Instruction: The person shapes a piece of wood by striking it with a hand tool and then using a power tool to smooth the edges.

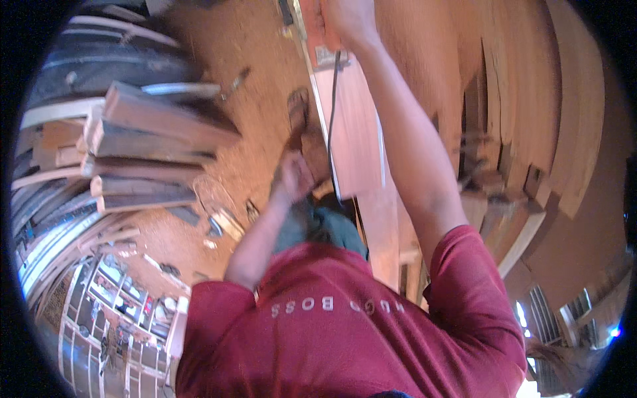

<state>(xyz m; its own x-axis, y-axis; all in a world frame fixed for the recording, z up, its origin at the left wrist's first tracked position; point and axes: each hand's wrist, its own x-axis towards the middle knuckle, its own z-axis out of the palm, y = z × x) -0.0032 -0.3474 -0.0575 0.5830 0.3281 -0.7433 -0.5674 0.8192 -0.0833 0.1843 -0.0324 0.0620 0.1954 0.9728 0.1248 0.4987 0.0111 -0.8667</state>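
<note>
My right hand is at the upper edge, on a corded orange-red power tool. Its fingers run out of view, and so does the tool's far end. Beneath the tool lies a long reddish-brown wooden board. A black cord trails from the tool back along the board toward me. Lower and to the left, my left hand hangs beside the board near my thigh. It holds nothing I can see, and its fingers look loosely apart, though slightly blurred.
Stacked wooden pieces lie at left over the dusty brown floor. Long planks stand to the right of my right arm. A pale frame or rack is at lower left, and a sandalled foot is beside the board.
</note>
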